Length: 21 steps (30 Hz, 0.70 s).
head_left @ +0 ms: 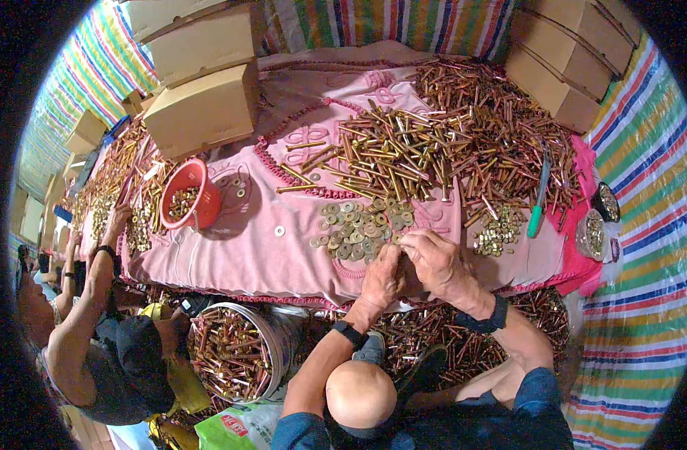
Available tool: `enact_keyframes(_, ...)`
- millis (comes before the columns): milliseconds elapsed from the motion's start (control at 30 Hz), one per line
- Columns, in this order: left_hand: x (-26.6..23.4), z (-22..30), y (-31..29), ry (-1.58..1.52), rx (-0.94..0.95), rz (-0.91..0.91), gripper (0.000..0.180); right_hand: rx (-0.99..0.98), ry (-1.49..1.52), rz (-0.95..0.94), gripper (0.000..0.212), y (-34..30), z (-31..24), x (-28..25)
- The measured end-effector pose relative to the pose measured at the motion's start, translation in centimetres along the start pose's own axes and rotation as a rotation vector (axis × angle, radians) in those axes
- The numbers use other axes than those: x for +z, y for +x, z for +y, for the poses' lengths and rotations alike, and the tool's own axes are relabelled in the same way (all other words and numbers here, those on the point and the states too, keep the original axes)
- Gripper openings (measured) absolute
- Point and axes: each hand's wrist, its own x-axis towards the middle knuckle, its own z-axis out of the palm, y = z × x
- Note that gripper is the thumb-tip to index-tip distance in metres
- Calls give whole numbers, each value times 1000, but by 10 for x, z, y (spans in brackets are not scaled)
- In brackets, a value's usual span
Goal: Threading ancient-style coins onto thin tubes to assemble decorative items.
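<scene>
Just in front of a heap of flat metal washers (366,225), my two hands meet over the pink cloth (208,262). The fingers of my left hand (384,274) are closed in a pinch, and my right hand (432,256) pinches right beside it. Whatever sits between the fingertips is hidden or too small to name. Beyond the washers lies a loose pile of long brass-coloured bolts (403,150). To the right of my right hand is a small heap of nuts (499,231).
A red bucket (180,196) with small metal parts stands left; cardboard boxes (201,112) stack behind it. A green-handled knife (538,199) lies right, near two small containers (592,232). Below the table edge is a bolt-filled bucket (231,352). A co-worker's hand (118,217) reaches in from the left.
</scene>
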Motion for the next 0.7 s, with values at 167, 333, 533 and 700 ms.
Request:
enact_keyframes(167, -1, 1, -3, 10, -31, -15, 35, 88, -31, 34, 18, -2, -2, 5)
enact_keyframes(333, -3, 2, -1, 22, 12, -16, 36, 57, -178, -112, 18, 1, 6, -6)
enact_keyframes(533, -3, 2, -2, 33, -19, -17, 35, 155, -149, -139, 16, 7, -12, -10)
enact_keyframes(700, -1, 5, 0, 43, -27, -10, 32, 79, 33, -178, 14, 2, 13, -10)
